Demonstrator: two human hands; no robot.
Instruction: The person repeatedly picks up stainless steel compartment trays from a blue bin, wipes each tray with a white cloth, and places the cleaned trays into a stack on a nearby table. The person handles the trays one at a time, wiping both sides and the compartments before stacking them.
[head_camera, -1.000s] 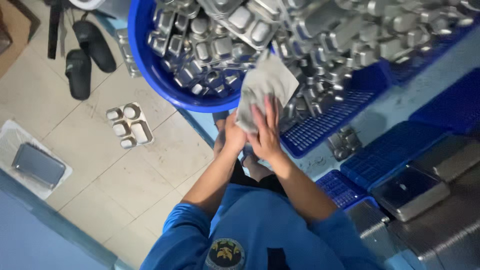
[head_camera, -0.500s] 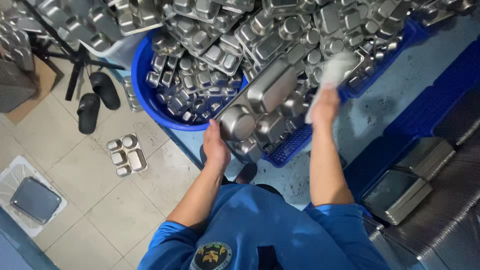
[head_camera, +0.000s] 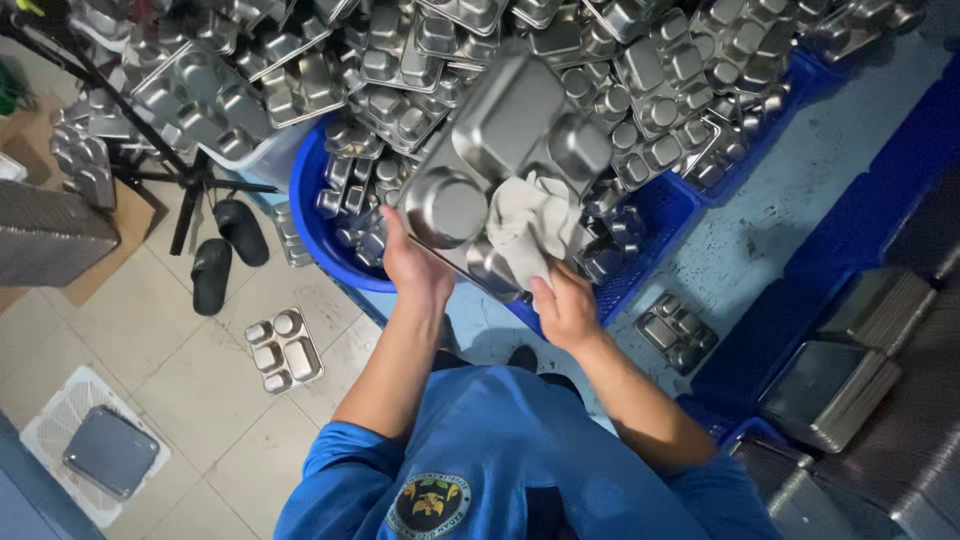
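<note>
Two hands work one steel compartment tray. My left hand has its grip clamped on the tray's edge. My right hand is closed on a grey cloth pressed against it, above the blue tub.

A stainless-steel compartment tray is held tilted above a heap of like trays, its moulded underside facing up, with one round well and several rectangular wells bulging outward. The metal is dull grey with soft highlights. A crumpled off-white cloth lies bunched against the tray's lower middle, folds spilling down over its near edge. The left hand grips the tray's near edge beside the round well; the right hand presses the cloth's lower end against the tray.
</note>
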